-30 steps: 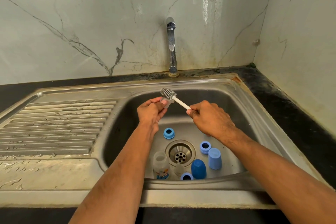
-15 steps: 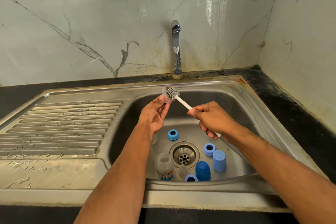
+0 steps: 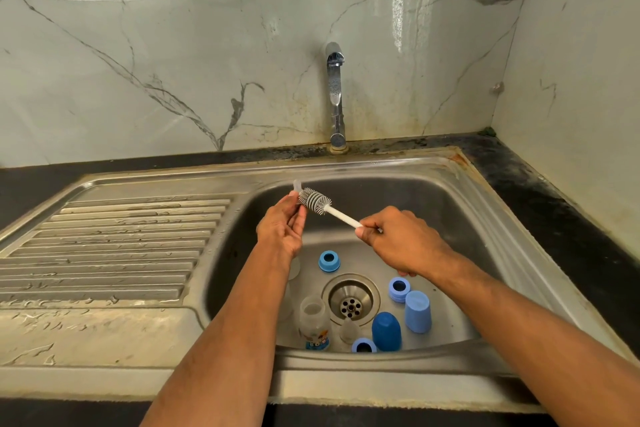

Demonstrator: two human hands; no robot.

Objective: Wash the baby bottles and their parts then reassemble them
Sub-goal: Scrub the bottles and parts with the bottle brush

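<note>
Over the steel sink point(image 3: 491, 218), my right hand point(image 3: 401, 243) grips the white handle of a bottle brush point(image 3: 323, 206), fingers curled round its lower end. The brush's long axis slants up and to the left, its grey bristled head pointing toward my left hand point(image 3: 282, 227) and touching the small clear teat point(image 3: 296, 185) that this hand pinches at its fingertips; the teat's tip points up, just above and left of the bristles. The brush head lies just beside my left fingertips, while the handle runs down and right into my right fist, both hands held above the basin, in front of the tap point(image 3: 335, 94). On the basin floor, round the drain point(image 3: 350, 300), lie the other parts: a blue ring point(image 3: 329, 261) behind the drain, a second blue ring point(image 3: 399, 289) to its right, a light blue cap point(image 3: 418, 311) standing mouth down beside that ring, a darker blue cap point(image 3: 386, 331) nearer me, and a third blue ring point(image 3: 363, 345) at the front wall. A clear bottle point(image 3: 314, 322) with a printed band stands upright left of the drain, close to my left forearm. The ribbed draining board point(image 3: 114, 253) stretches away to the left.
</note>
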